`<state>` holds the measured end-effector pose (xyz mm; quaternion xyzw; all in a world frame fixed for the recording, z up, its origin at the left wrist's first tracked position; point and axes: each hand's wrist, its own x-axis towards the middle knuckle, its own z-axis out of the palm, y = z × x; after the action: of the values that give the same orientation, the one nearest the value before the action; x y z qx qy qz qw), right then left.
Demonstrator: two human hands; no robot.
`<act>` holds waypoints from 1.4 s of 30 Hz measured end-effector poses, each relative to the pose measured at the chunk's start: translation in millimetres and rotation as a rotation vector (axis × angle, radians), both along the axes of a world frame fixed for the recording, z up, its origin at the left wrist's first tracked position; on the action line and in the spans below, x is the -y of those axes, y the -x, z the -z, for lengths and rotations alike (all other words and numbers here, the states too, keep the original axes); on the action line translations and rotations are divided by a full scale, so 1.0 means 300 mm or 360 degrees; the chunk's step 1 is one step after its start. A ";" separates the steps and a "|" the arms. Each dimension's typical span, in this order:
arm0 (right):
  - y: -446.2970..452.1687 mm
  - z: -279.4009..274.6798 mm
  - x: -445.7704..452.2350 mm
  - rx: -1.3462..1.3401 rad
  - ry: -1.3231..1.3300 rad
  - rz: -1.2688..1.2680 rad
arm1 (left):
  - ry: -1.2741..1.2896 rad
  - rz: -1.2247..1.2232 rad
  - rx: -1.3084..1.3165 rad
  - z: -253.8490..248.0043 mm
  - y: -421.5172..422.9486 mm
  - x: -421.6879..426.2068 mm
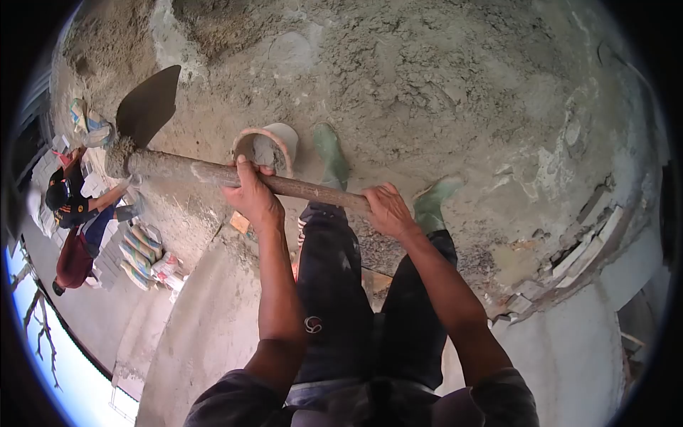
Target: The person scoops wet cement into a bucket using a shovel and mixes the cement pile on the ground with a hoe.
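Observation:
A hoe point(313, 191) with a long wooden handle lies crosswise in front of my body. Its broad dark blade point(149, 107) points up at the far left, and wet mortar clings around the socket. My left hand point(254, 193) is wrapped round the middle of the handle. Farther along, my right hand point(388, 210) grips the handle near its right end. Just beyond my left hand stands a bucket point(286, 135) with grey mix inside, its near side partly hidden by the handle and hand. Wet grey mortar point(427, 92) spreads over the ground ahead.
My green boots point(329, 153) stand at the mortar's near edge. Two other people point(71, 203) are at the left, near filled sacks point(139, 249) and stacked blocks. Broken tile or board strips point(587, 249) edge the mortar at the right. Pale concrete point(206, 320) lies behind me.

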<state>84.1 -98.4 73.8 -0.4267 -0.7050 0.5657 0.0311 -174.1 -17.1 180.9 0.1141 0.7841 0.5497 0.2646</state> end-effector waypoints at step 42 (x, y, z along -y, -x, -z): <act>-0.061 -1.127 -0.171 0.0482 0.0357 -0.0579 | 0.0585 -0.0500 0.1421 -0.038 -0.030 0.303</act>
<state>102.5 -46.9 411.8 -0.3734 -0.6995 0.5664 -0.2246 -165.1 -107.9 192.3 -0.2999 0.6859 0.4310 0.5039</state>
